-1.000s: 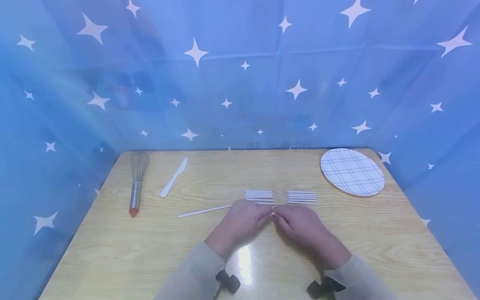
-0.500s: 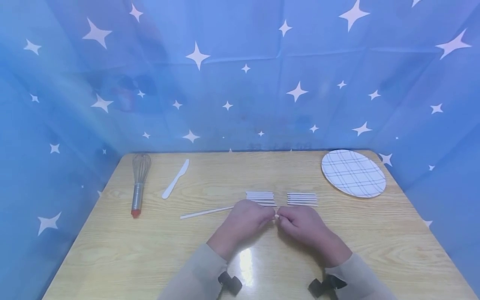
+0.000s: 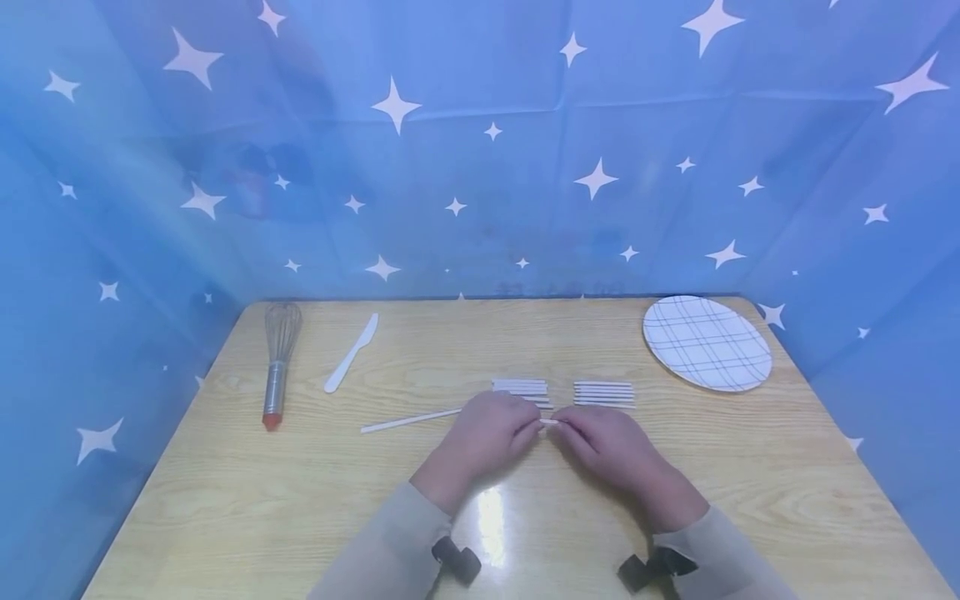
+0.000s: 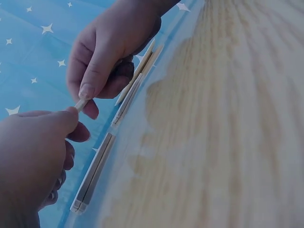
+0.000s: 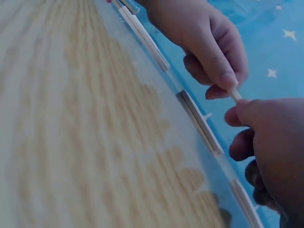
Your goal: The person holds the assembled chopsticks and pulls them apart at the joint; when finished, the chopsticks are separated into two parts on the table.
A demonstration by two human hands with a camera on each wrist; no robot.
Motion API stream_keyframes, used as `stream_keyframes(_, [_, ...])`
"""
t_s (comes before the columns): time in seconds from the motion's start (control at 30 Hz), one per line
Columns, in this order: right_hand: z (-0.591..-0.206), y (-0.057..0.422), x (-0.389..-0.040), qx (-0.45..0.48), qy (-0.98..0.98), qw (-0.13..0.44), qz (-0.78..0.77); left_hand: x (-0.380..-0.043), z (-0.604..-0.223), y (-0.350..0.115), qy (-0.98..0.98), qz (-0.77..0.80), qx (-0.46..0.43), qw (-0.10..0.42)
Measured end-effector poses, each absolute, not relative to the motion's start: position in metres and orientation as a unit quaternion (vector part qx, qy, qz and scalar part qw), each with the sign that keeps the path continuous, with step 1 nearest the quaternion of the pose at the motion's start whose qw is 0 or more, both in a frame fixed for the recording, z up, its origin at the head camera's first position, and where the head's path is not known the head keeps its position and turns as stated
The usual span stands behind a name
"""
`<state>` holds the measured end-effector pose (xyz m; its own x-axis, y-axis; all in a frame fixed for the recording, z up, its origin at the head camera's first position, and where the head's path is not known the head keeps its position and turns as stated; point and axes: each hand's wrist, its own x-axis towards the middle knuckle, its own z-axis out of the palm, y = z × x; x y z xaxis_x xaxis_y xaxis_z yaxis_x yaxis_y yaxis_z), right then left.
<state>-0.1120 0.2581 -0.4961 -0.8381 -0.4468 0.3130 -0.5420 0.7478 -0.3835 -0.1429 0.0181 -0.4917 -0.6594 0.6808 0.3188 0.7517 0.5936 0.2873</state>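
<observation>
Near the middle of the table, both hands pinch one thin white stick [image 3: 550,422] between thumb and fingers. My left hand [image 3: 489,433] has its left part; my right hand [image 3: 611,442] has its right part. Only a short length shows between the fingertips, also in the left wrist view, where the stick [image 4: 81,103] bridges the two thumbs. Just beyond the hands lie two rows of short white sticks, a left row [image 3: 519,387] and a right row [image 3: 603,394]. A longer white stick [image 3: 411,421] lies slanted at the left, its right end hidden behind my left hand.
A whisk [image 3: 276,367] with a red handle tip and a white plastic knife [image 3: 351,354] lie at the back left of the wooden table [image 3: 225,500]. At the back right is a white plate [image 3: 705,343] with a line pattern. Blue star-printed cloth [image 3: 480,167] surrounds the table.
The hands have drawn slightly apart, so more of the pinched stick shows between the fingertips. The rows of sticks, whisk, knife and plate have stayed in place.
</observation>
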Motion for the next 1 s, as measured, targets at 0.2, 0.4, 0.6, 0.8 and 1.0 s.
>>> stream_keyframes(0.2, [-0.499, 0.262, -0.113, 0.258, -0.924, 0.124, 0.254, -0.144, -0.493, 0.016, -0.882, -0.217, -0.407, 0.095])
stream_keyframes(0.4, [-0.502, 0.268, -0.115, 0.262, -0.915, 0.127, 0.278, -0.148, -0.495, 0.009, -0.882, -0.238, -0.399, 0.082])
stream_keyframes(0.6, [-0.506, 0.272, -0.115, 0.304, -0.899, 0.134, 0.286, -0.156, -0.495, -0.011, -0.879, -0.285, -0.369, 0.099])
stream_keyframes(0.8, [-0.496, 0.265, -0.11, 0.255, -0.925, 0.1, 0.263, -0.151, -0.497, 0.002, -0.88, -0.251, -0.392, 0.092])
stream_keyframes(1.0, [-0.48, 0.254, -0.103, 0.26, -0.946, 0.053, 0.185, -0.135, -0.485, 0.022, -0.898, -0.161, -0.405, 0.063])
